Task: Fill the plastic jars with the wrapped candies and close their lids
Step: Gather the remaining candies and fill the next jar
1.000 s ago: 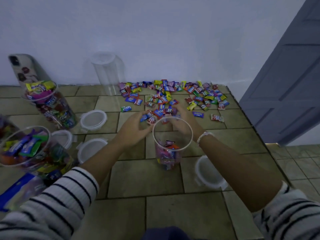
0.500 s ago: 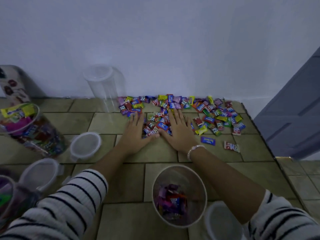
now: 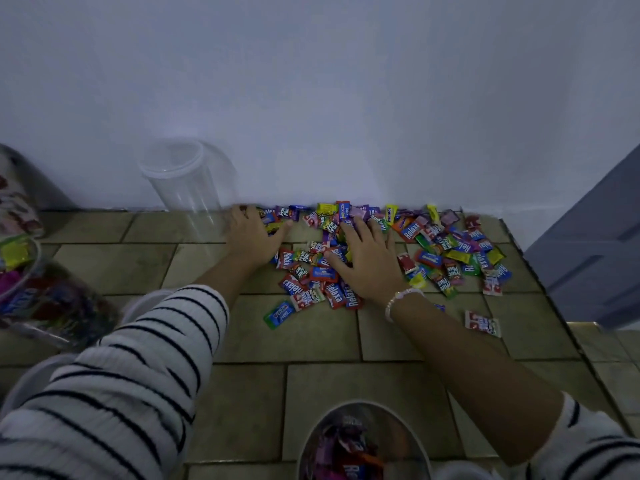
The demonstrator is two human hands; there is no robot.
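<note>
A heap of wrapped candies [image 3: 446, 247] lies on the tiled floor against the white wall. My left hand [image 3: 251, 237] rests flat on the heap's left end, fingers spread, beside an empty clear jar [image 3: 187, 188]. My right hand [image 3: 367, 263] lies flat on the middle of the heap, fingers straight, a bead bracelet at the wrist. Near the bottom edge stands an open jar [image 3: 363, 445] partly filled with candies. A jar full of candies [image 3: 45, 299] stands open at the left edge.
A white lid [image 3: 145, 303] peeks out behind my left sleeve. A patterned object [image 3: 17, 199] leans at the far left. A grey door [image 3: 595, 247] stands at the right, past the edge of the tiles. Loose candies [image 3: 483, 323] lie apart from the heap.
Both hands left the partly filled jar and reached forward onto the candy heap, now further toward the wall. The view tilted and moved forward, so the jar sank to the bottom edge.
</note>
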